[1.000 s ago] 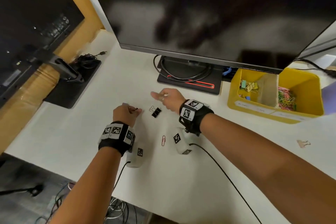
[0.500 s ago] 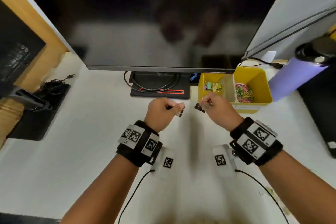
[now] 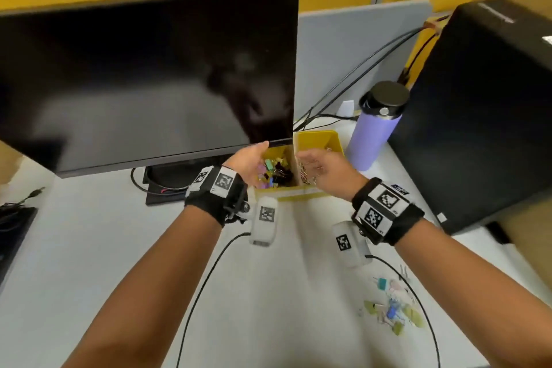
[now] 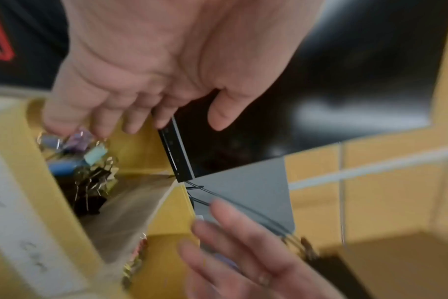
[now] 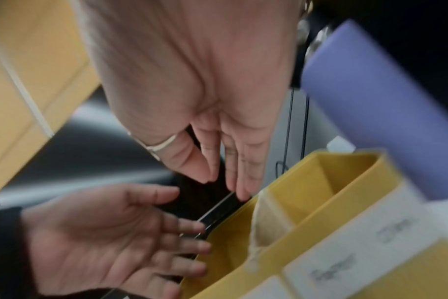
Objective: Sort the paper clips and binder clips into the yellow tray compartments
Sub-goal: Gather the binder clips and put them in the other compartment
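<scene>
The yellow tray (image 3: 318, 138) stands under the monitor's right corner, split by a cardboard divider (image 4: 131, 202). Its left compartment holds several coloured and black binder clips (image 3: 274, 172); paper clips (image 3: 309, 172) lie in the right one. My left hand (image 3: 254, 155) hovers over the left compartment with straight fingers (image 4: 100, 121) and holds nothing. Over the right compartment my right hand (image 3: 316, 164) is spread just as empty, its fingers (image 5: 241, 172) straight, palm toward the left hand (image 5: 115, 232). A pile of loose clips (image 3: 391, 308) lies on the white desk at the lower right.
A large black monitor (image 3: 143, 78) hangs close over the tray's back edge. A purple bottle (image 3: 373, 134) stands just right of the tray, beside a black computer case (image 3: 484, 116). Wrist-camera cables (image 3: 203, 284) trail across the desk. White labels (image 5: 371, 242) cover the tray's front.
Both hands moved right from the desk's middle to the tray. Each pinched a clip before; now both are spread and empty. The head view swung right and up.
</scene>
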`<state>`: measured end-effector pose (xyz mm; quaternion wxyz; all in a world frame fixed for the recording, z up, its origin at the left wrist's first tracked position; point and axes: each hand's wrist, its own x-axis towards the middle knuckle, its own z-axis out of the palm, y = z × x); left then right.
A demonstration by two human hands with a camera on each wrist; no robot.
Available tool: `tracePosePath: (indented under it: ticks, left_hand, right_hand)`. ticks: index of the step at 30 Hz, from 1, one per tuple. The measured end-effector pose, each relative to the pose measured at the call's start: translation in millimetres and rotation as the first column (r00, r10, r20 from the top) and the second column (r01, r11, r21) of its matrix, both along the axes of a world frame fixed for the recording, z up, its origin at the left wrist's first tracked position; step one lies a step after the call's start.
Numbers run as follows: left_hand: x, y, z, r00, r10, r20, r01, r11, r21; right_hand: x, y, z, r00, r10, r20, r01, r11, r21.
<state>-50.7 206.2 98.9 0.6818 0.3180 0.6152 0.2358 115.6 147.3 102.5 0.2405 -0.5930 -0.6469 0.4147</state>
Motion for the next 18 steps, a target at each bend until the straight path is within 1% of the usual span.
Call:
tracePosePath:
  ticks: [1,2,3,4,5,6,7,8,9,10,11,12,13,14,15,16,18]
  left_hand:
    - [4.2,-11.8,3.5,0.992,-0.047,-0.118,0.061,0.991,0.119]
    - [8.5,-25.5,3.4,0.960,-0.061,-0.275,0.136,0.955,0.263]
    - [13.3,-40.5,1.3,0.911,-0.030,-0.411,0.218,0.881,0.420]
    - [19.8,-56.8,-1.5,0.873,0.001,-0.488,0.309,0.773,0.554]
    - [28.9,-73.5,-5.2,0.845,-0.018,-0.534,0.407,0.670,0.621]
    - [41.2,-88.1,-13.1,0.819,-0.086,-0.567,0.503,0.583,0.638]
    - [55.7,-98.9,-24.7,0.774,-0.189,-0.605,0.604,0.507,0.615]
    - [72.3,-105.9,-39.9,0.701,-0.296,-0.649,0.705,0.426,0.567]
    - [90.0,-111.1,-55.2,0.601,-0.387,-0.699,0.797,0.355,0.488]
    - [106.6,-113.7,-70.9,0.486,-0.447,-0.751,0.872,0.302,0.385]
    - [122.2,-115.4,-82.6,0.372,-0.482,-0.793,0.924,0.270,0.270]
    - [135.0,-115.5,-95.5,0.274,-0.499,-0.822,0.956,0.234,0.177]
    - [144.8,-116.6,-105.0,0.191,-0.503,-0.843,0.977,0.184,0.111]
    - [151.2,-119.5,-111.1,0.124,-0.498,-0.859,0.989,0.136,0.064]
    - [154.7,-123.1,-116.2,0.078,-0.497,-0.864,0.995,0.099,0.033]
    - [155.3,-128.2,-118.9,0.059,-0.507,-0.860,0.997,0.077,0.022]
    - [149.9,-142.0,-118.3,0.072,-0.544,-0.836,0.997,0.067,0.042]
  right_hand:
    - [16.7,-16.0,2.6,1.000,-0.001,0.006,0.001,0.999,0.041]
    - [36.3,-33.7,-0.4,0.999,-0.025,0.037,0.023,0.998,0.059]
    - [57.1,-51.7,-7.5,0.994,-0.068,0.090,0.065,0.997,0.044]
    - [79.2,-70.6,-16.8,0.982,-0.105,0.160,0.104,0.994,0.017]
    - [101.5,-89.5,-29.2,0.962,-0.124,0.242,0.133,0.991,-0.022]
    - [121.2,-108.6,-40.9,0.940,-0.118,0.319,0.151,0.985,-0.080]
    - [136.5,-127.3,-51.5,0.918,-0.084,0.388,0.158,0.974,-0.163]
    - [147.5,-144.5,-60.9,0.900,-0.032,0.436,0.150,0.960,-0.238]
    - [154.7,-159.2,-69.0,0.894,0.031,0.447,0.114,0.949,-0.294]
    - [158.0,-172.2,-76.5,0.903,0.079,0.422,0.073,0.940,-0.332]
    - [158.5,-182.5,-83.1,0.921,0.105,0.375,0.037,0.935,-0.353]
    - [156.6,-190.7,-87.9,0.931,0.126,0.342,0.008,0.931,-0.366]
    - [154.4,-197.0,-93.0,0.931,0.144,0.335,-0.012,0.930,-0.367]
    - [151.8,-201.2,-96.7,0.925,0.153,0.348,-0.017,0.932,-0.363]
    - [150.5,-204.1,-100.5,0.920,0.152,0.362,-0.013,0.934,-0.358]
    - [149.8,-206.3,-103.3,0.916,0.145,0.375,-0.008,0.939,-0.344]
    - [150.5,-208.5,-107.3,0.902,0.126,0.412,0.001,0.956,-0.294]
